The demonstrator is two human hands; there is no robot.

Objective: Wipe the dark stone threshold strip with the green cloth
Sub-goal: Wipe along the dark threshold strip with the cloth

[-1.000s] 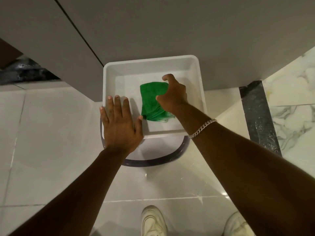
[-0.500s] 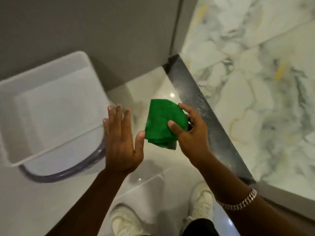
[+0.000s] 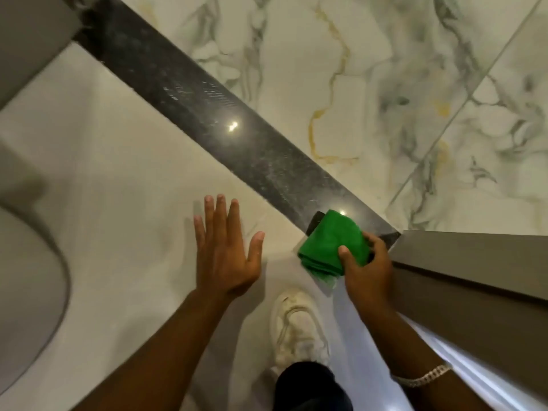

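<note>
Left hand [image 3: 225, 250] spread flat, fingers wide apart and holding nothing, over the pale floor [image 3: 118, 179] beside the dark strip [image 3: 207, 114]. Right of it, the green cloth [image 3: 332, 244], folded, soft and light by the look, sits at the strip's near end. Right hand [image 3: 366, 262] pinches its edge, thumb on top, wrist angled down.

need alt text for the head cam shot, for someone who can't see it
A right hand holds a folded green cloth at the near end of a dark stone threshold strip. The empty left hand is spread open over pale floor tile.
</note>
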